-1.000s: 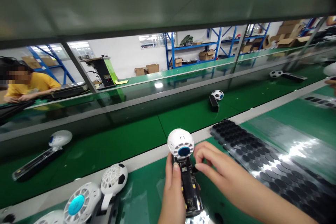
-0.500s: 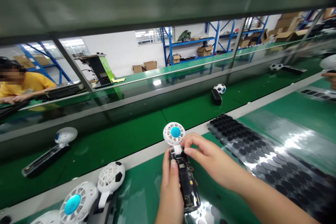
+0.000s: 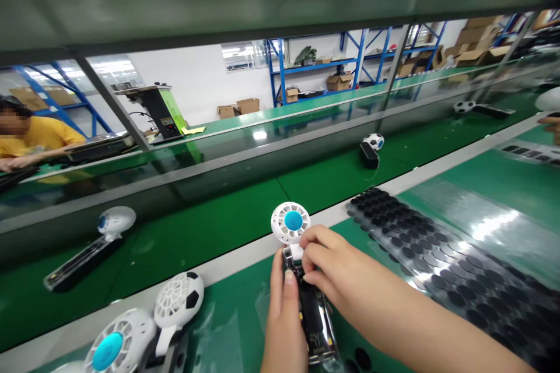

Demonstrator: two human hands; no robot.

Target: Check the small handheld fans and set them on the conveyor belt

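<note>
My left hand (image 3: 286, 315) is wrapped round a handheld fan with a black body (image 3: 318, 326) and a round white head (image 3: 290, 222) with a blue centre. Over the upper part of the body, just below the head, my right hand (image 3: 328, 262) has its fingers bent and pressed on the fan; whether a small part is between them is hidden. Right of my hands lie clear sheets of round black discs (image 3: 398, 227). A few loose black discs (image 3: 363, 358) are by the fan's lower end.
Several white-headed fans (image 3: 179, 300) lie at the lower left. More fans (image 3: 116, 221) rest on the green conveyor (image 3: 227, 213) beyond a grey rail. Across it, a person in a yellow top (image 3: 52, 134) works at the left. Another person's hand (image 3: 552, 127) shows at the right edge.
My right hand has shifted down onto the fan's upper body, covering more of it. Fans on the conveyor have moved slightly to the right.
</note>
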